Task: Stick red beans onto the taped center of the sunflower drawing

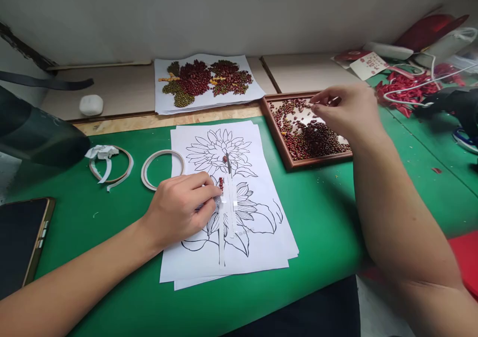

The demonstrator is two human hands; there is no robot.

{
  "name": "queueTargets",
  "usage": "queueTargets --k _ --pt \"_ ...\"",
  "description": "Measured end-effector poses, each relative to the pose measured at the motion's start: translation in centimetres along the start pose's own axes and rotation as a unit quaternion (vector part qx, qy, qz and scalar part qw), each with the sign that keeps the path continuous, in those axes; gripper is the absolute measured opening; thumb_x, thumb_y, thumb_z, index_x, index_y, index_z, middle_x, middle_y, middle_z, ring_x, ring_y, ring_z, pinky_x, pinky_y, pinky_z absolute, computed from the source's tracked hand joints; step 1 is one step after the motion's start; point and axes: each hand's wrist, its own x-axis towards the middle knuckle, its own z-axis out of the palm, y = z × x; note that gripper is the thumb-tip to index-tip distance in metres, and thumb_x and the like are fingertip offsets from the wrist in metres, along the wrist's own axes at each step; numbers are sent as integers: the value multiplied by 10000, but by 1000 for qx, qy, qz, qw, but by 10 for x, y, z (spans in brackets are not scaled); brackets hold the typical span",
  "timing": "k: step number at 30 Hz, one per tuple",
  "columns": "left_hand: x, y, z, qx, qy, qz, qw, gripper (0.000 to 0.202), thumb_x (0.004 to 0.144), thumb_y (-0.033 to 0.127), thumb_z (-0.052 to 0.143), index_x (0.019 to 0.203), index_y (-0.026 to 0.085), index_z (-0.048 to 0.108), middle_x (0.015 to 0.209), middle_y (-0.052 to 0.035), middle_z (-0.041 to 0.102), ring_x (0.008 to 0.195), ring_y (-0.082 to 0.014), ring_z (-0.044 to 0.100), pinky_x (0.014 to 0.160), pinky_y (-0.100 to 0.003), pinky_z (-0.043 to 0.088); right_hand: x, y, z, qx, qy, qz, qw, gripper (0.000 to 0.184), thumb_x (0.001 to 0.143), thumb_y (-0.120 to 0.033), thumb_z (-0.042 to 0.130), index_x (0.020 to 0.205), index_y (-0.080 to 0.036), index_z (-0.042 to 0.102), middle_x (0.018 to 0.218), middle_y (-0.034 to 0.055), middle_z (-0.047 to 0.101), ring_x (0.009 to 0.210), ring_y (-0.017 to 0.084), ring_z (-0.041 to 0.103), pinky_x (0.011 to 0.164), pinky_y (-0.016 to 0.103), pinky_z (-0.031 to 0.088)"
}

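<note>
Flower line drawings fill the top sheet of paper (267, 250) in front of me. My left hand (186, 202) rests on it, fingers pinched at the left side of the white tape strips (232, 212) stuck down the middle. Just above those fingertips is a short row of red beans (221, 183); another bean (224, 159) sits higher on the drawing. Over a brown-framed tray (287, 162) of loose red and green beans (321, 138), my right hand (347, 108) has its thumb and index finger pinched. What either hand holds is too small or hidden to make out.
Two rolls of tape (163, 153) (127, 170) and a phone (26, 242) lie left on the green mat (123, 247). A dark bottle (37, 128) stands behind them. Finished bean pictures (201, 85) lie at the back; red scraps (407, 90) and a cable are at right.
</note>
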Motion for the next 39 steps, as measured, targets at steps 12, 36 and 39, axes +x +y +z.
queueTargets --k 12,36,39 --pt "-1 -1 1 4 -11 -2 1000 240 920 103 556 1006 193 761 939 -2 745 733 -135 659 627 -287 494 1 3 4 -25 -126 -4 992 172 827 -272 766 962 -179 822 850 80 743 719 171 587 681 322 387" --pt "6 1 -2 19 -66 -43 997 236 999 217 586 1210 182 686 1214 -92 690 1140 -263 612 955 -449 550 -3 -11 15 -52 -84 -59 993 56 862 -227 582 819 -249 610 886 102 669 876 285 566 785 407 402" --pt "7 1 -2 24 -64 -49 996 242 996 215 586 1214 171 681 1213 -95 690 1141 -265 608 962 -455 549 -10 -25 11 -10 -39 -77 996 66 904 -243 577 840 -256 589 913 102 652 879 273 550 806 420 408"
